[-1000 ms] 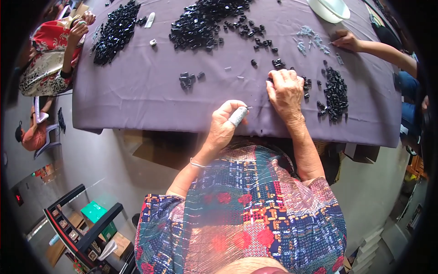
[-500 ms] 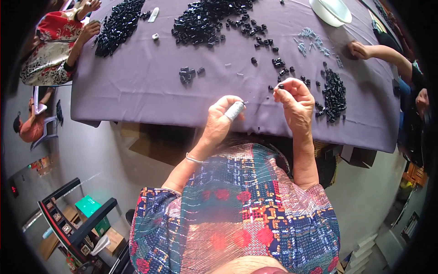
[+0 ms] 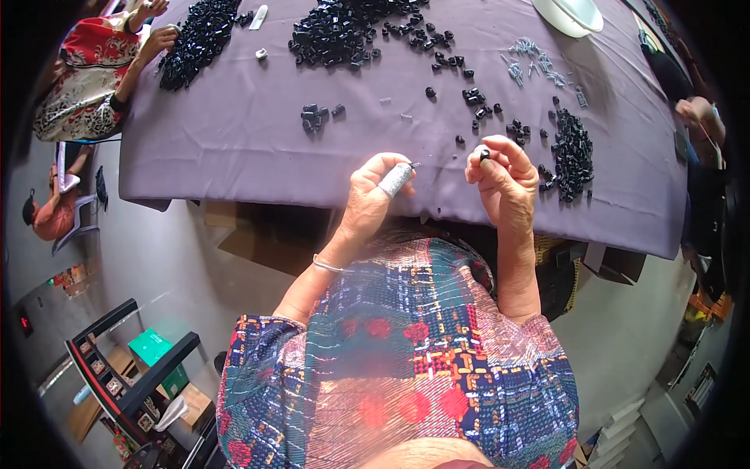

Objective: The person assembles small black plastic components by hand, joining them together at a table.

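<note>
Over the table's near edge, my left hand (image 3: 371, 194) is closed in a pinch. A grey speckled cylinder (image 3: 396, 180) lies along it; whether this is a thumb sleeve or a held piece I cannot tell. A thin dark piece (image 3: 416, 165) sticks out at its tip. To the right, my right hand (image 3: 508, 184) pinches a small black plastic part (image 3: 485, 155) between thumb and fingertips. The two hands are apart. Beyond them are two loose small springs (image 3: 406, 116) and a little cluster of black parts (image 3: 316, 117).
A purple-grey cloth (image 3: 226, 148) covers the table. Black part heaps lie at the right (image 3: 573, 156), far middle (image 3: 332, 35) and far left (image 3: 195, 47). Springs (image 3: 535, 62) are scattered near a white bowl (image 3: 574, 17). Co-workers' hands appear at left (image 3: 160, 39) and right (image 3: 699, 113).
My right fingers have turned so the black part shows more. My left hand has shifted slightly left. The right co-worker's hand has drawn back from the table; the left co-worker's reaches the heap.
</note>
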The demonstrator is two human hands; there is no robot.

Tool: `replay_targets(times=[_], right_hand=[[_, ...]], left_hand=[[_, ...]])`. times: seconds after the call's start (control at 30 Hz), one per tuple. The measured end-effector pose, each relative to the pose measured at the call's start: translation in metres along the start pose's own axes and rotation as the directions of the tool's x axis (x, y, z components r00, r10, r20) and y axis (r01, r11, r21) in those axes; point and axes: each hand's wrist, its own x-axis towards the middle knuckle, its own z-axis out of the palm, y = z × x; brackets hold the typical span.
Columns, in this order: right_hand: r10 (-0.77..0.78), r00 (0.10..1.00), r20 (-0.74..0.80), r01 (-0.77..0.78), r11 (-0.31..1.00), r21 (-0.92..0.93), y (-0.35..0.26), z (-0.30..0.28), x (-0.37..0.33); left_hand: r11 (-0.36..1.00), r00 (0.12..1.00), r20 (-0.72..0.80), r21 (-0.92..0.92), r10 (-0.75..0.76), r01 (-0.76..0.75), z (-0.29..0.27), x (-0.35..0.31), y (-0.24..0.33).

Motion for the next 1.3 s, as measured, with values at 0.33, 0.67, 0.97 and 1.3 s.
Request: replay_targets(times=[0.33,0.67,0.97,1.3], right_hand=[[-0.032,0.998,-0.058,0.001,0.888,-0.460,0.008,0.007,-0.004],[-0.027,0.986,-0.162,-0.051,0.889,-0.455,0.011,0.005,0.004],[-0.061,0.965,-0.256,-0.067,0.884,-0.463,0.019,0.013,0.015],[-0.035,0.991,-0.130,-0.014,0.934,-0.357,0.005,0.002,-0.001]], left_hand=[[0.999,0.999,-0.050,0.033,0.001,0.001,-0.002,-0.007,-0.002],[0.998,1.000,0.003,-0.049,-0.031,0.031,-0.004,0.001,-0.004],[0.997,0.999,-0.031,-0.080,-0.015,0.012,-0.010,-0.001,0.001],[0.995,0.999,0.031,-0.102,0.009,-0.005,0.013,0.004,0.005]])
